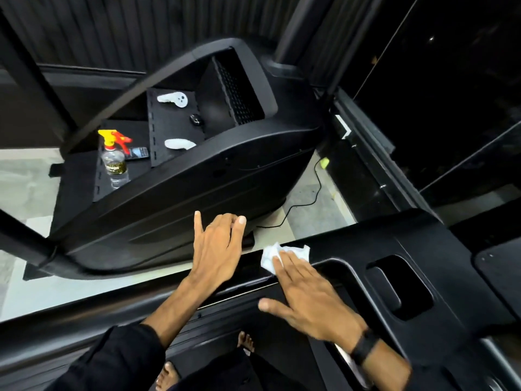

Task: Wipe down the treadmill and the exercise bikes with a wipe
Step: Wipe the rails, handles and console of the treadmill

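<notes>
A crumpled white wipe (284,255) is pressed flat onto the black treadmill console (423,249) by the straight fingers of the right hand (307,297); a dark band is worn on that wrist; the left hand (217,249) is held just left of the wipe, fingers loosely spread, nothing gripped; on the neighbouring black machine (197,179) a clear spray bottle (114,159) with yellow-red trigger stands upright beside a small phone (138,152); two white controllers (173,98) are seen lying further in.
</notes>
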